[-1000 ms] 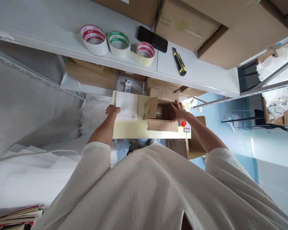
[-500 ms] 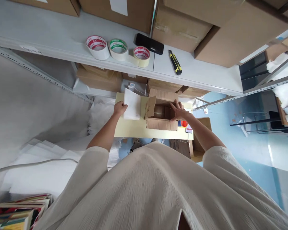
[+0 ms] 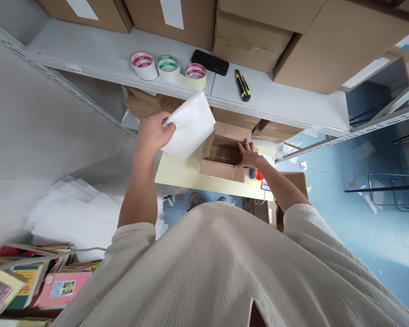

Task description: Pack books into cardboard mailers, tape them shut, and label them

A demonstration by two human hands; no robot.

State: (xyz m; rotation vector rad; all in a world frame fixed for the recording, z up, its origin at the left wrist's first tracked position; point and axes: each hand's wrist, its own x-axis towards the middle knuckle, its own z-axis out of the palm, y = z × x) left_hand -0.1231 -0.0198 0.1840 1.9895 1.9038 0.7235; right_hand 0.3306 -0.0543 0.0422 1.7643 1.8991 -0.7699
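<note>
My left hand (image 3: 155, 131) is closed on the left edge of a white rectangular packet (image 3: 191, 127), perhaps wrapped in foam sheet, and holds it raised and tilted above the table. What lies inside the packet is hidden. An open cardboard box (image 3: 223, 170) stands on the pale yellow table (image 3: 172, 170), its flaps spread outward. Over the right rim of this box my right hand (image 3: 248, 155) rests with fingers spread. Just beside that hand are a roll of blue and red tape (image 3: 256, 174) and a phone (image 3: 266, 185) with a cable.
A shelf (image 3: 276, 97) crosses above the table's far side. On it lie several tape rolls (image 3: 168, 67), a black case (image 3: 210, 62), a yellow-black utility knife (image 3: 242, 85) and big cartons (image 3: 252, 45). White foam sheets (image 3: 85, 213) and books (image 3: 63, 288) sit at lower left.
My left hand has lifted the white packet off the table, bringing it up and tilting it toward the box. My right hand stays on the box rim. The whole view has shifted slightly.
</note>
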